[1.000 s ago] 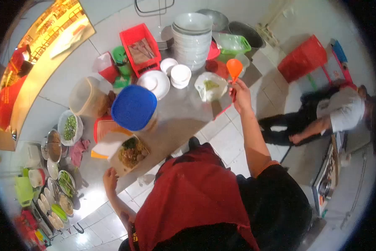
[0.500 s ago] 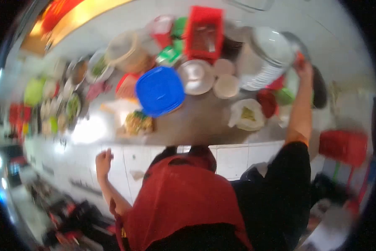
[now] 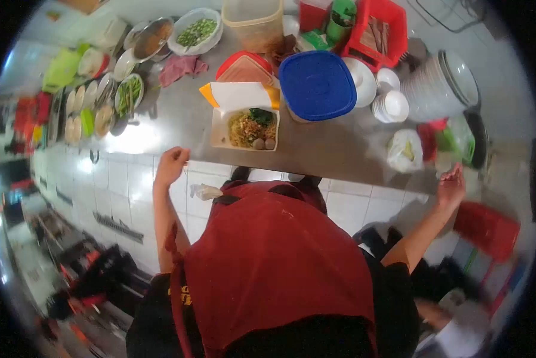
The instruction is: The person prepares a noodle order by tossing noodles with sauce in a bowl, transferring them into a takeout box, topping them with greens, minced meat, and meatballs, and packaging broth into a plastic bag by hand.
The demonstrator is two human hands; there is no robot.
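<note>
Near the front edge of the metal table, my left hand (image 3: 172, 166) hangs with its fingers curled and nothing visible in them. My right hand (image 3: 451, 186) is at the table's right end, fingers bent together, close to a translucent plastic bag (image 3: 448, 162). Whatever its fingertips pinch, if anything, is too small to make out. Between my hands stands an open takeaway box (image 3: 224, 132), white inside with an orange outside, its lid raised. It holds noodles (image 3: 241, 129) with greens, crumbly topping and meatballs. A small white bag (image 3: 397, 156) with pale green contents lies left of my right hand.
A blue-lidded tub (image 3: 317, 86) stands beside the box, with a red-lidded container (image 3: 244, 64) behind. Stacked white bowls (image 3: 429, 89) and a red cutlery basket (image 3: 393, 51) are at right. Chopped greens (image 3: 196, 33) fill a bowl at back left. A red stool (image 3: 487, 230) stands below right.
My right hand has come down and back from beside the stacked bowls to the table's front right. My left hand has risen slightly toward the table edge. The view has shifted.
</note>
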